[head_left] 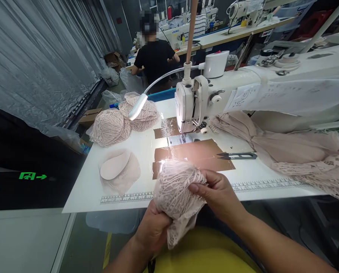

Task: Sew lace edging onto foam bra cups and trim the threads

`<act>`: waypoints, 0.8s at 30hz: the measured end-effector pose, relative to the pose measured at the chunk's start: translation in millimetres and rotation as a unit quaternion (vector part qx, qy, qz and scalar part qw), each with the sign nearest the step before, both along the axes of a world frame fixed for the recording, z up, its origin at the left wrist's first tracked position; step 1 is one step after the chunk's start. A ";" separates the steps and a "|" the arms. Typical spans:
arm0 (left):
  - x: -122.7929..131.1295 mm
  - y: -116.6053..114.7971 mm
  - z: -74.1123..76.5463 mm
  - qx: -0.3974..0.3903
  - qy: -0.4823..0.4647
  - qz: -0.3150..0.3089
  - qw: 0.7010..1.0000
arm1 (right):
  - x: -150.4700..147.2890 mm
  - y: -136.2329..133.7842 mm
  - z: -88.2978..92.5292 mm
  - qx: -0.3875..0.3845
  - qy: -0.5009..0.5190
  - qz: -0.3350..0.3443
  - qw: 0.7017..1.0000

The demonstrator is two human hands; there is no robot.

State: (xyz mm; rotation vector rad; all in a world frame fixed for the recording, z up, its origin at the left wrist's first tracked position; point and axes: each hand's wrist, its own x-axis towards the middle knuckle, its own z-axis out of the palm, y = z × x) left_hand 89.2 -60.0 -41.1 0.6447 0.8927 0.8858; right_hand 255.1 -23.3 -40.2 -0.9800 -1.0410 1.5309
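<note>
A beige lace bra cup (pixel 179 189) is held up at the table's front edge, its domed side facing up and a loose lace flap hanging below. My left hand (pixel 155 227) grips its lower left side, with some fingers hidden beneath the fabric. On the right, my right hand (pixel 219 193) pinches the cup's edge between thumb and fingers. Just beyond stands a white sewing machine (pixel 189 102), its needle over the metal plate (pixel 181 139). Black thread snips (pixel 237 156) lie to the right of the needle.
Lace cups (pixel 111 127) are piled at the table's back left. In front of them lies a smooth foam pad (pixel 115 165) on lace. Joined beige lace pieces (pixel 289 146) spread along the right. A lamp (pixel 138 107) arches over the table. A person in black (pixel 155 57) sits beyond.
</note>
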 end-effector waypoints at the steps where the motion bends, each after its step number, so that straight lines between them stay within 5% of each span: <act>1: -4.8 -0.9 -3.4 0.004 -0.002 -0.008 1.000 | 3.0 1.1 0.6 -0.020 0.027 -0.018 0.999; 6: -46.0 -0.1 -11.7 0.075 -0.033 -0.051 0.995 | 18.6 10.7 12.8 -0.040 0.065 -0.062 0.995; 9: -61.3 4.6 5.2 0.200 0.086 0.002 0.976 | 17.1 12.5 19.5 0.009 -0.007 0.053 0.999; 13: -59.8 13.3 31.2 0.311 0.275 0.015 0.910 | 4.8 7.9 25.1 0.094 -0.093 0.217 0.967; 15: -58.2 17.4 32.3 0.295 0.306 -0.040 0.904 | 2.5 5.7 25.1 0.106 -0.091 0.230 0.963; 18: -59.2 20.0 17.7 0.205 0.211 -0.130 0.947 | 6.6 4.2 20.4 0.079 -0.055 0.212 0.972; 24: -64.0 12.9 -12.1 0.054 0.055 -0.026 0.997 | 12.8 3.1 11.2 -0.062 0.040 0.189 0.979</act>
